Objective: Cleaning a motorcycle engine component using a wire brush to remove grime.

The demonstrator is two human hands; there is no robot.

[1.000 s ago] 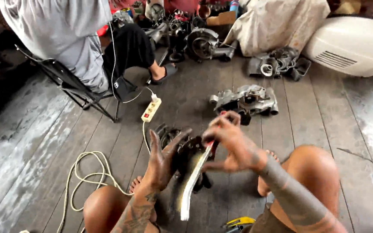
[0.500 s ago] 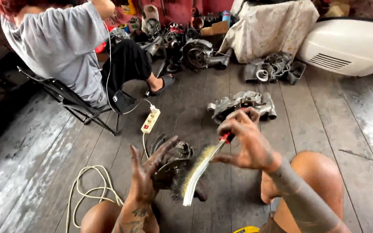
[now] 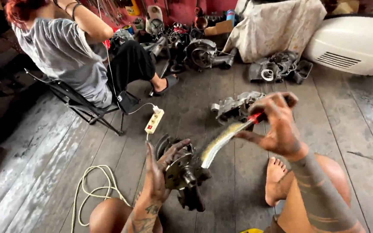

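Observation:
My left hand [image 3: 158,172], greasy and tattooed at the wrist, grips a dark round engine part [image 3: 182,172] resting on the wooden floor between my knees. My right hand [image 3: 277,125] holds the red handle of a long wire brush [image 3: 225,140]. The brush slants down to the left, and its tip touches the top of the engine part. Its bristles look yellowish and blurred.
A person in a grey shirt [image 3: 65,56] sits on a folding chair [image 3: 83,108] at the left. A white power strip [image 3: 154,121] and coiled cable [image 3: 89,190] lie nearby. Engine casings [image 3: 234,108] sit ahead, more parts [image 3: 277,69] and a white scooter panel [image 3: 355,43] behind.
My right hand has risen and swung the brush from nearly upright to a slant, its tip now on the part. My left hand has closed more around the part.

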